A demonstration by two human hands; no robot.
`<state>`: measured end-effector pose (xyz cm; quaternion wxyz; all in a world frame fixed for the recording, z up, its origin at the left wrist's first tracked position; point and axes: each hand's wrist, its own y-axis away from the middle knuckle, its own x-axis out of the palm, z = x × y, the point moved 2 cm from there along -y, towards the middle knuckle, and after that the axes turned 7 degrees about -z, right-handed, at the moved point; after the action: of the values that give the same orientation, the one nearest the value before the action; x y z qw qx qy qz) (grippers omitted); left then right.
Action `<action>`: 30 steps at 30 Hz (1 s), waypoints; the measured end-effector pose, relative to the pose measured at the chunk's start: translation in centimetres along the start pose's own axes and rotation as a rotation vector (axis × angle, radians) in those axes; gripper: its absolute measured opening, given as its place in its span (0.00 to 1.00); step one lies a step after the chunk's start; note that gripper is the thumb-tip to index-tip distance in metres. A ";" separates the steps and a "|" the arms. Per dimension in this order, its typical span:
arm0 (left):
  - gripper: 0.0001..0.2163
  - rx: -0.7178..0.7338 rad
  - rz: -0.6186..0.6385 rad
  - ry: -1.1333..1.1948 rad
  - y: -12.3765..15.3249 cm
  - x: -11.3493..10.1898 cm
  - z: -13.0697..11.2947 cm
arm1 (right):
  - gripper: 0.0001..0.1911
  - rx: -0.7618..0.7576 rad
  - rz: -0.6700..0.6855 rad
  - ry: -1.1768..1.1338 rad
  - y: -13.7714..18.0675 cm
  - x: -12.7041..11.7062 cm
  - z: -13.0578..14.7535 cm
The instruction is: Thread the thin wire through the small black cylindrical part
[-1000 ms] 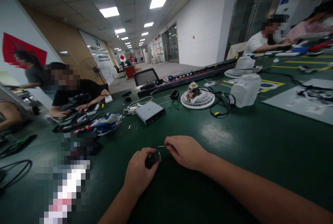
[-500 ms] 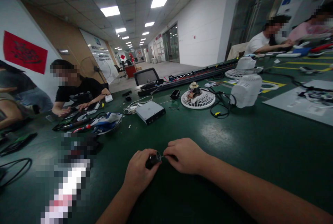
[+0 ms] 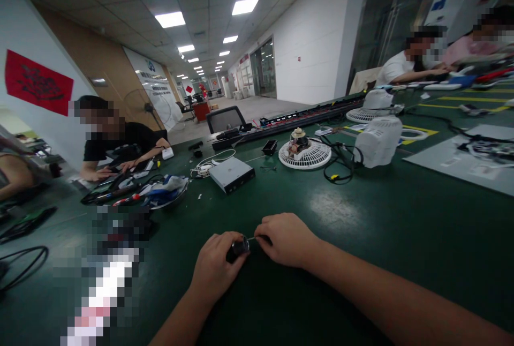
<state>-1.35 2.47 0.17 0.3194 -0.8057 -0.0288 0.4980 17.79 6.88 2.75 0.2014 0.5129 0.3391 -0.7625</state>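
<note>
My left hand (image 3: 216,263) is closed around a short dark cylinder (image 3: 241,247), whose round, shiny-rimmed end faces right. A thin, light-coloured rod or wire (image 3: 251,238) spans the small gap between the cylinder's rim and my right hand (image 3: 283,239). The fingertips of that hand pinch its outer end; its exact kind is too small to make out. Both hands are low over the green tabletop (image 3: 289,190), close together near the middle.
Ahead lie a silver disc drive (image 3: 232,173), a small black box (image 3: 270,147), a white fan grille with a motor (image 3: 305,156) and a white housing (image 3: 379,142) with black cable. Tools and cables (image 3: 132,188) lie left, near a seated person (image 3: 124,145). Other people sit at right.
My right hand has shifted slightly right, and a little more of the thin rod shows between it and the cylinder. My left hand stays nearly in place.
</note>
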 end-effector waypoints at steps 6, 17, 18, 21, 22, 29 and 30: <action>0.09 -0.015 -0.001 0.025 0.1 0.1 0.2 | 0.12 -0.064 0.029 -0.102 0.0 0.2 -0.1; 0.09 0.047 0.009 0.014 0.2 0.4 -0.1 | 0.11 0.036 0.004 -0.111 -0.2 0.9 -0.1; 0.09 0.044 0.010 0.007 0.3 0.4 -0.1 | 0.11 0.057 0.000 -0.091 -0.2 0.9 -0.1; 0.10 0.012 0.001 -0.012 0.2 0.4 -0.1 | 0.10 0.088 0.040 -0.041 -0.2 1.2 -0.1; 0.10 0.001 -0.003 -0.016 0.2 0.4 -0.1 | 0.10 0.096 0.053 -0.024 -0.2 1.2 -0.1; 0.10 -0.149 -0.057 -0.079 0.1 0.5 0.6 | 0.13 0.246 -0.033 -0.004 -0.2 0.8 -0.5; 0.10 -0.167 -0.071 -0.088 0.1 0.5 0.7 | 0.14 0.240 -0.028 -0.045 -0.2 0.9 -0.5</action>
<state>-1.70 2.95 -0.52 0.2670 -0.8053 -0.1125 0.5173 17.64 7.45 1.87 0.1353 0.5111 0.2478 -0.8118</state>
